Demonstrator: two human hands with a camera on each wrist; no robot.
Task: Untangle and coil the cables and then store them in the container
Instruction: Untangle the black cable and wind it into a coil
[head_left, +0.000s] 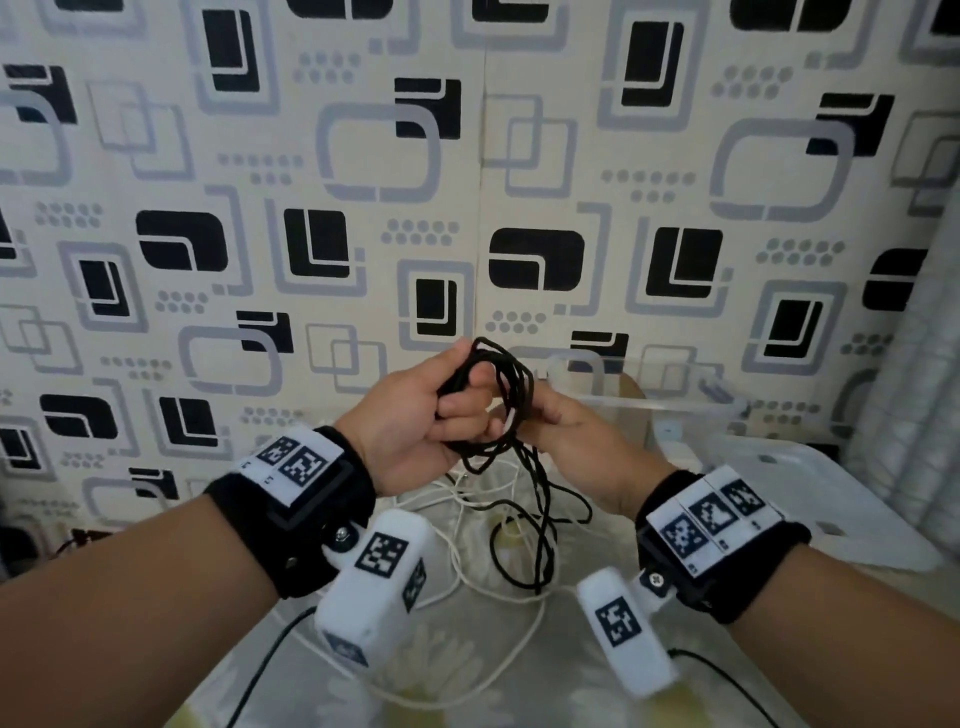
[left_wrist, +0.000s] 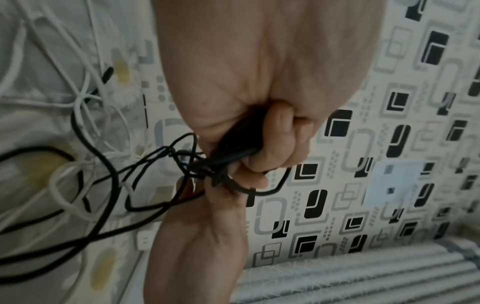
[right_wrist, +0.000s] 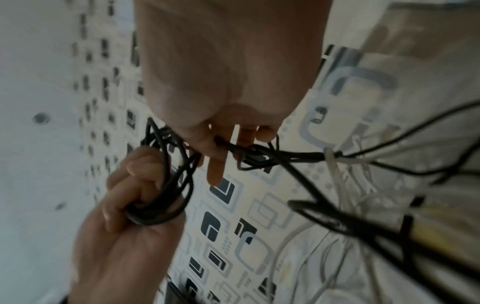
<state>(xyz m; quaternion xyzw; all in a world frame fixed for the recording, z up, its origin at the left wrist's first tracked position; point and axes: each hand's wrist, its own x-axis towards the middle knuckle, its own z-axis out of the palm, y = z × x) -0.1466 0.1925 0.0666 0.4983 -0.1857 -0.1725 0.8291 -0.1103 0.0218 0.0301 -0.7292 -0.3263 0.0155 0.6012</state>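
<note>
Mid-coil on black cable (head_left: 498, 384), held up between both hands above the tabletop. Left hand (head_left: 415, 415) fisted, fingers (left_wrist: 275, 156) curled tight round the bundled loops. Right hand (head_left: 566, 426) just beside it, fingers (right_wrist: 215, 164) only partly curled, one nearly straight, a strand pinched near their base; grip looks light. Loose black tail hanging below both hands, running down into white cables (head_left: 467, 525) heaped under the wrists, apparently crossing through them at one spot. Likely risks: pulling the next turn up drags the white cables along, since black tail and white loops look snagged below the right fingers; knot tightens if yanked. Loops in left fist uneven, some sticking out above the fingertips, so a loosened squeeze could let the coil spring open. Light right pinch could slip and drop the strand back into the heap. Clear plastic container (head_left: 670, 400) beyond the right fingertips, open, lid (head_left: 810, 499) lying outboard of right wrist; nothing visibly stored inside, though its interior is hard to make out.
</note>
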